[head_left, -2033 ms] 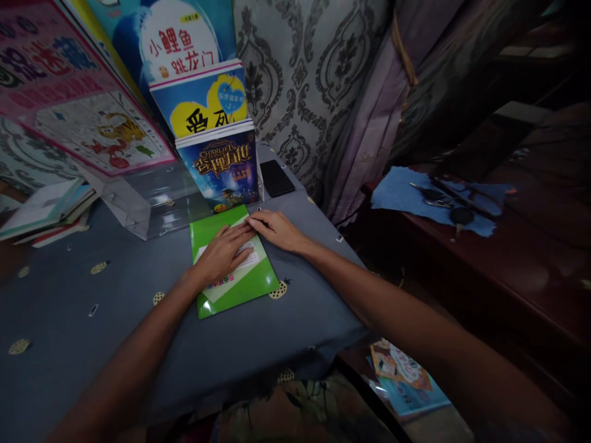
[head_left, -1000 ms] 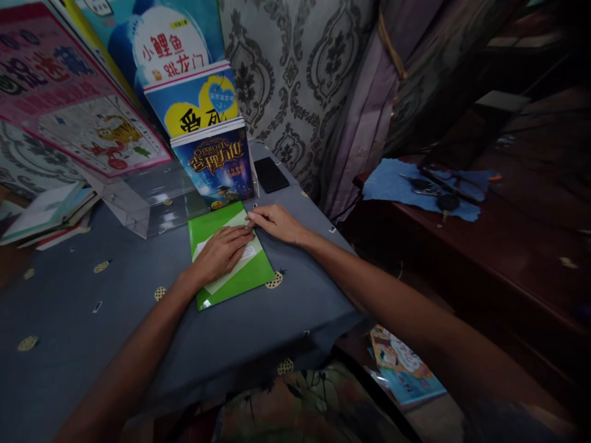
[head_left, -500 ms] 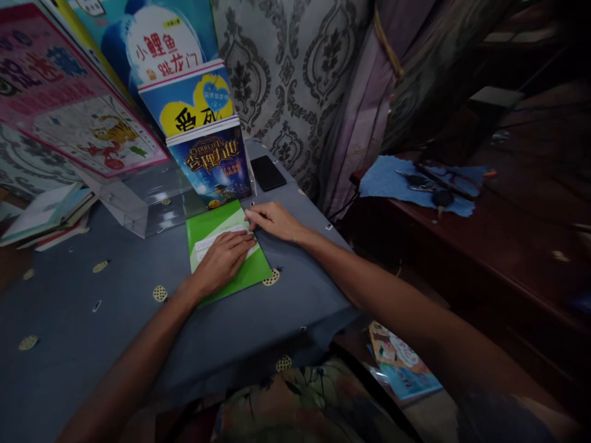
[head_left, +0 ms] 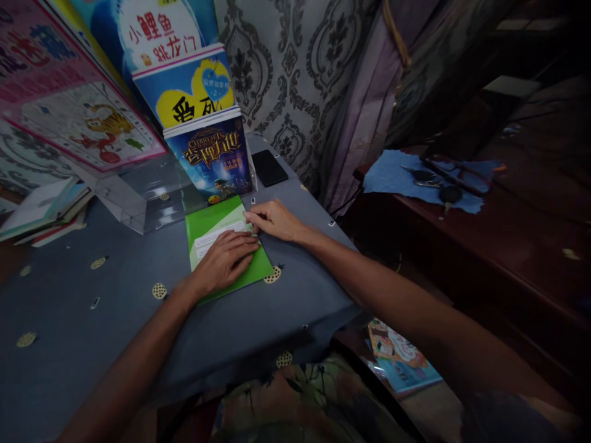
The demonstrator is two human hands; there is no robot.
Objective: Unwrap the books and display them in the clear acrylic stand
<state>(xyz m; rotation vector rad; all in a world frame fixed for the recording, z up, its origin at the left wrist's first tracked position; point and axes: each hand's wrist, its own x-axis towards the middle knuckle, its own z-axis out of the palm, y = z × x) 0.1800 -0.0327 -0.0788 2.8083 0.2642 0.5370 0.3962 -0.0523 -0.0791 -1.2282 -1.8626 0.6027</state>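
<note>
A thin green book (head_left: 217, 216) with a pale band and white text panels lies flat on the cloth-covered table. My left hand (head_left: 226, 261) rests on it, palm down, fingers stretched across the cover toward its right edge. At that upper right edge is my right hand (head_left: 274, 220), its fingers curled and the thumb and forefinger pinched on the book's border. The fingertips partly hide the edge there. Just behind the green book, a dark blue book with gold lettering (head_left: 212, 160) leans upright in a clear stand (head_left: 132, 206).
More picture books (head_left: 187, 89) stand behind, and a pink book (head_left: 83, 111) leans at the left. A black phone (head_left: 269, 168) lies near the table's back edge. Books are stacked (head_left: 44, 212) at far left. A blue cloth with tools (head_left: 392, 172) lies on the dark red bench (head_left: 484, 246).
The view has shifted slightly. My left hand has slid a little to the right over the green cover, while my right hand stays at the book's edge.
</note>
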